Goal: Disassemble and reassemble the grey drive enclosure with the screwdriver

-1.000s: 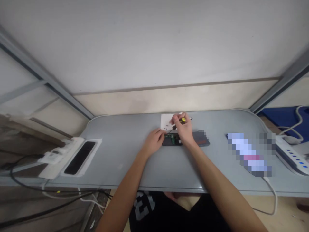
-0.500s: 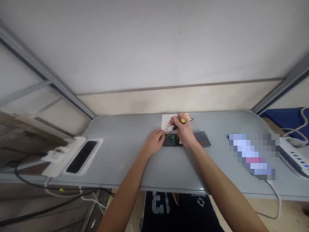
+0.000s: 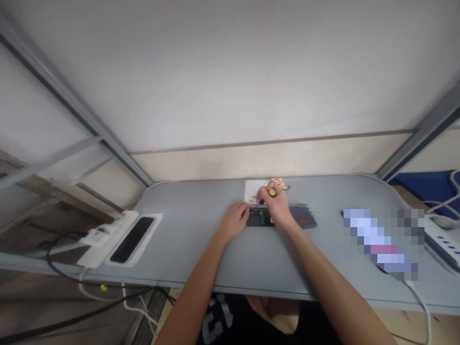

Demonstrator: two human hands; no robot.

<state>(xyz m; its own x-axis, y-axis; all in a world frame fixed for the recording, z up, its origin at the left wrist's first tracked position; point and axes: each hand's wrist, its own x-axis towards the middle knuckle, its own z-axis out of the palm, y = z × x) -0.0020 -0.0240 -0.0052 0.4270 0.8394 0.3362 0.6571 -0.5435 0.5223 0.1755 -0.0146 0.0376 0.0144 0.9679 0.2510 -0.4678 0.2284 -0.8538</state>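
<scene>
My right hand [image 3: 276, 206] is closed round a small screwdriver [image 3: 272, 192] with a yellow end cap. Its thin shaft slants down to the left, toward the upper left part of an opened dark device [image 3: 254, 222]. A green circuit board [image 3: 262, 216] shows inside that device. Fingertips of my left hand [image 3: 235, 219] rest at the device's left end, held close together; whether they pinch something is hidden. Behind lies a white paper [image 3: 250, 190] with small dark bits on it. A dark panel [image 3: 304, 218] lies to the right, partly behind my right wrist.
An orange and white item [image 3: 279, 183] sits behind my right hand. To the left are a black phone-like slab [image 3: 132, 239] and a white power strip [image 3: 108, 239] with cables. A blurred-out lit device [image 3: 379, 244] and a white box [image 3: 443, 242] are at the right.
The camera view has tilted and shifted, so the table and everything on it appear slightly lower and further right. Both hands keep their places at the device, the screwdriver still in my right hand.
</scene>
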